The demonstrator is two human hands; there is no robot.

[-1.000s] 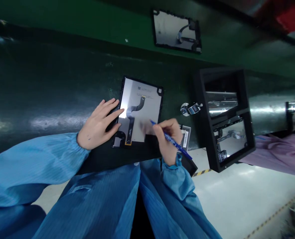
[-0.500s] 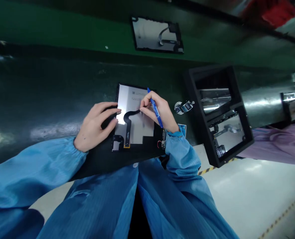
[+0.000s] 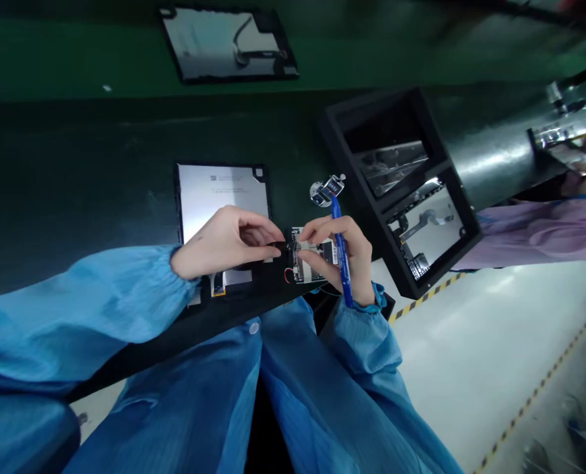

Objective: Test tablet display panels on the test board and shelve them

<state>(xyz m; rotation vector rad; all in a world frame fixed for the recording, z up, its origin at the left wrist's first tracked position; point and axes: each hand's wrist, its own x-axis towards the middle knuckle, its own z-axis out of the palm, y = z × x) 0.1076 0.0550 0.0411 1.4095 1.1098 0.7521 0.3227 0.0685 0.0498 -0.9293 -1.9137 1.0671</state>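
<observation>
A display panel (image 3: 207, 204), with a white back and black edges, lies flat in front of me. My left hand (image 3: 224, 240) reaches across its lower right part, thumb and fingers pinched on what looks like the free end of the black ribbon cable (image 3: 218, 283); most of that cable is hidden under the hand. Just right of the panel is a small circuit board (image 3: 300, 273) with a red wire. My right hand (image 3: 355, 247) has its fingertips on this board, while a blue pen (image 3: 343, 263) stays tucked in its grip.
A black divided tray (image 3: 406, 283) holding another panel stands at the right. Between it and the board lies a small round metallic object (image 3: 321, 194). Another display panel (image 3: 204, 39) rests at the back. A co-worker's pink sleeve (image 3: 534, 227) shows at far right.
Both hands have moved right, from the display panel to the circuit board. The cable end seems to have passed from my right fingers to my left. The view has shifted rightward.
</observation>
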